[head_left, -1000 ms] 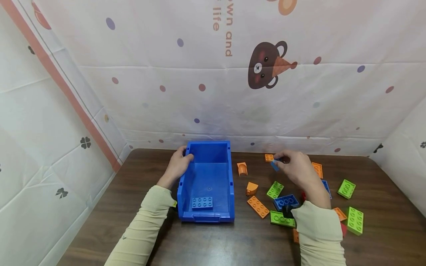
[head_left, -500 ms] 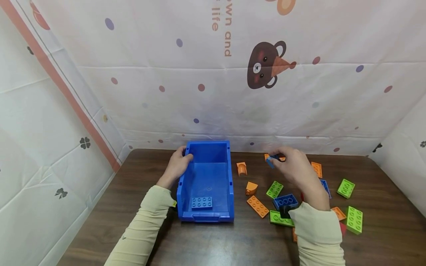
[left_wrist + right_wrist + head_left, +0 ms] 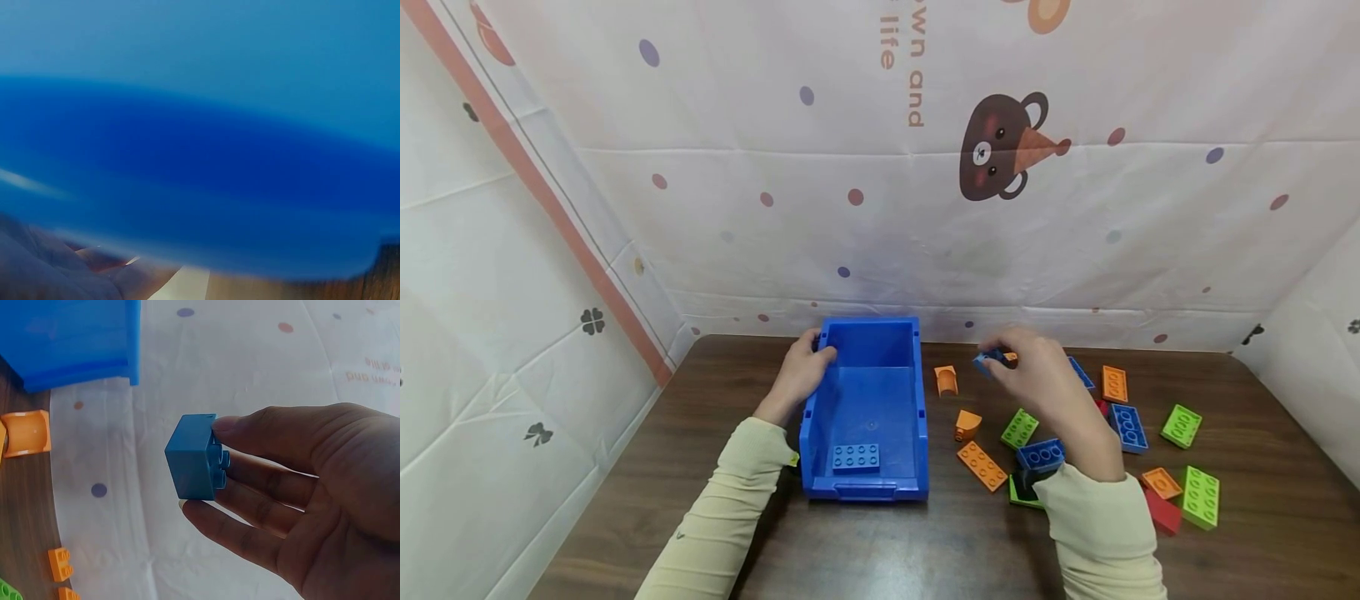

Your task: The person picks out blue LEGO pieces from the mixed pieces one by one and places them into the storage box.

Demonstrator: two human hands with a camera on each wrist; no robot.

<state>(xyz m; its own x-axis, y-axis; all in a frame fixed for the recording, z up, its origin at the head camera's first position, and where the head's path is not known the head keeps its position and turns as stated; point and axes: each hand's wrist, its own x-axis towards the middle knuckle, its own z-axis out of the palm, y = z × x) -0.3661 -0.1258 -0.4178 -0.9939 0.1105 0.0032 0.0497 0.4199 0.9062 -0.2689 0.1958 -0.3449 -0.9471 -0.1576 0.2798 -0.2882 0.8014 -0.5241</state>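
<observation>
My left hand (image 3: 800,372) grips the left wall of a blue plastic bin (image 3: 922,400), thumb over the rim. Inside, near the front lip, lies a light blue building brick (image 3: 855,457) with studs up. The bin's wall (image 3: 187,156) fills most of the left wrist view, blurred. My right hand (image 3: 1033,371) is raised at the back of the table, right of the bin. Between thumb and fingers it pinches a small blue building brick (image 3: 192,456), whose studs face the palm in the right wrist view.
Loose bricks lie right of the bin: an orange arched piece (image 3: 946,381), an orange curved piece (image 3: 967,426), a long orange brick (image 3: 982,467), a green brick (image 3: 1020,428), a blue brick (image 3: 1127,428) and a red one (image 3: 1162,512). A printed cloth (image 3: 880,233) hangs behind the table.
My right hand has moved left toward the bin, carrying the small blue brick. More bricks on the right have come into sight behind the arm. The left hand and bin stay put.
</observation>
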